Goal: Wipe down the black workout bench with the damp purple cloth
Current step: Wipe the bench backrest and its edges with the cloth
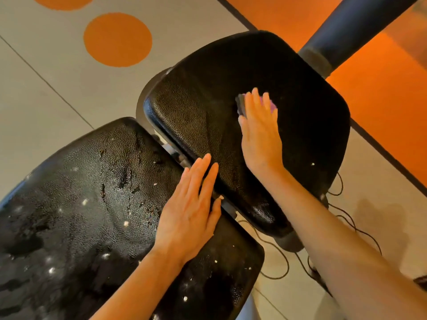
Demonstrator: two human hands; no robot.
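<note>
The bench (189, 125) has two black pads: the right hand (260, 132), fingers straight, presses the purple cloth (272, 106) flat on the pad at 1 o'clock. The left hand (188, 211) rests open at the gap, on the crumb-speckled 8 o'clock pad. Thin black cords (351, 224) trail on the floor (46, 65) at 4 o'clock, and one black post (346, 26) rises at 1 o'clock.

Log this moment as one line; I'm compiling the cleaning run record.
stage: wiping seat pad | right hand: flat, pressing purple cloth | left hand: flat on back pad edge | back pad: wet, white specks
</note>
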